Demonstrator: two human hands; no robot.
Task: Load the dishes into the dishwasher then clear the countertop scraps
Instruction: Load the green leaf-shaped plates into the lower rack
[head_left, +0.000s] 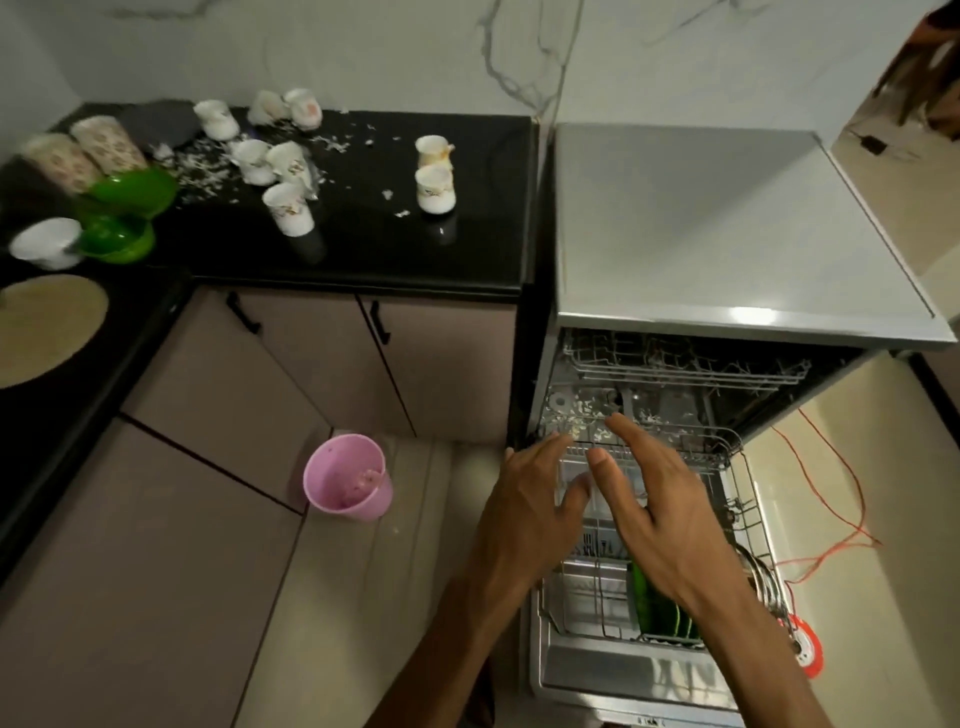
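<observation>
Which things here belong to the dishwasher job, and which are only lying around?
Job: white cups, green bowls, patterned tumblers, white scraps, lower rack, green plate already racked, both open hands.
Lying about: pink bucket, orange cable, round mat.

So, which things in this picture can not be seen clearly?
Head view only:
- Lower rack: its middle is hidden by both hands, left and right.
- Green dish: partly behind the right wrist.
- Red object: blurred, at the rack's edge.
- Bucket: contents too small to identify.
</observation>
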